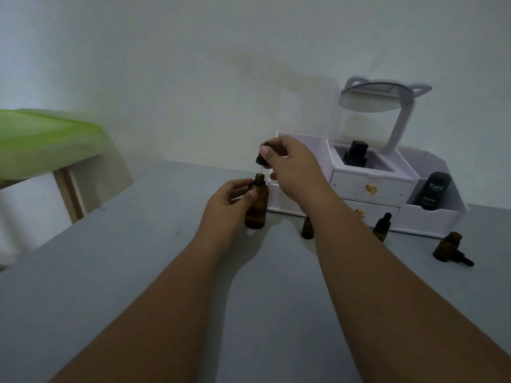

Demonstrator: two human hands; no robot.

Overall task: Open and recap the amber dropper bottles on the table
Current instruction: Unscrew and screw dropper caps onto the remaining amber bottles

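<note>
An uncapped amber dropper bottle (257,205) stands upright on the grey table (138,258); my left hand (229,197) grips its shoulder with thumb and fingers. Just above its neck my right hand (293,164) pinches the black dropper cap (262,157), lifted clear of the bottle. A second amber bottle (307,229) stands partly hidden behind my right forearm. A small capped amber bottle (383,228) stands further right. Another amber bottle (446,246) stands open at the far right, with a black dropper cap (464,259) lying beside it.
A white cosmetic organiser (370,186) with two drawers, a tilted mirror (370,96), a black bottle (355,156) and a black Kahf tube (432,190) stands against the wall behind the bottles. A wooden table with a green cover (47,139) is at left.
</note>
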